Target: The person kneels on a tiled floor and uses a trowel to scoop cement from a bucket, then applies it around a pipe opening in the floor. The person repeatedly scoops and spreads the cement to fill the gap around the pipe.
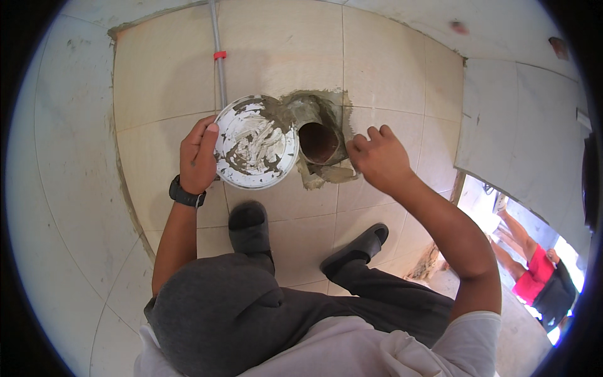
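Note:
My left hand [196,157] grips the left rim of a round white lid [256,142] smeared with grey and white mortar, holding it just left of a floor opening. A brown drain pipe [318,141] sits in that opening, ringed by wet grey mortar [336,103] in the beige tile floor. My right hand [379,158] is closed on the handle of a small trowel [328,174]. Its mortar-coated blade lies at the pipe's lower right edge.
A thin grey conduit [219,69] with a red clip [219,55] runs up the tiles behind the lid. My feet in dark slippers [249,227] [358,245] stand just below the pipe. Another person in red shorts [534,276] is beyond the doorway at the lower right.

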Motion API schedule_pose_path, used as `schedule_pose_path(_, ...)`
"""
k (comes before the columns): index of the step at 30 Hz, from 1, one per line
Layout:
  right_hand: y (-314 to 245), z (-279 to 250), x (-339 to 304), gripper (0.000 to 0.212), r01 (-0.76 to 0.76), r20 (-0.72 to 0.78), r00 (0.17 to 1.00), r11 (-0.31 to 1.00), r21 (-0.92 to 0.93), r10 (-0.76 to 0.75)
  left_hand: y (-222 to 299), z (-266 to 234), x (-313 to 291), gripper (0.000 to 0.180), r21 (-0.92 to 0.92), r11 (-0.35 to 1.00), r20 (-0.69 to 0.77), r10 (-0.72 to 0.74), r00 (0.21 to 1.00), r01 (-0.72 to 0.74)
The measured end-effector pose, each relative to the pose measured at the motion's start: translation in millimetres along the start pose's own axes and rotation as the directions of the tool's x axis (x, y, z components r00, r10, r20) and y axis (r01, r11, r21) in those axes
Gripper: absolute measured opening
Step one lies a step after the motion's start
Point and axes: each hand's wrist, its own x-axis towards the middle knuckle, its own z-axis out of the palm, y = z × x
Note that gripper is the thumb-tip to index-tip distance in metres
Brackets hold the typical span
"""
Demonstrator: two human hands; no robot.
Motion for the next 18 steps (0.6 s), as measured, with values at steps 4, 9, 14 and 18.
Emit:
schedule_pose_path(4,-27.4,-13.4,4.3,0.016,0.096,0.043,0.995,0.994,-0.060,-0.094,-0.2,-1.3,-0.8,0.033,-0.029,1.000,0.001,-0.013,1.000,0.013)
schedule_pose_path(9,-39.9,-21.6,1.9,0.017,0.203,0.051,0.979,0.967,-0.153,-0.197,0.9,-0.3,-2.1,0.033,-0.054,0.999,-0.021,-0.001,1.000,0.000)
schedule_pose_path(14,-17.4,-20.7,13.8,0.013,0.287,0.061,0.957,0.955,-0.072,-0.283,3.1,0.1,-3.2,0.033,-0.087,0.996,-0.019,0.003,1.000,-0.004)
schedule_pose_path(18,-4.8,-23.0,28.1,0.011,0.360,0.123,0.929,0.930,-0.073,-0.350,5.4,-0.8,-3.5,0.033,-0.071,0.997,-0.016,-0.005,1.000,0.004)
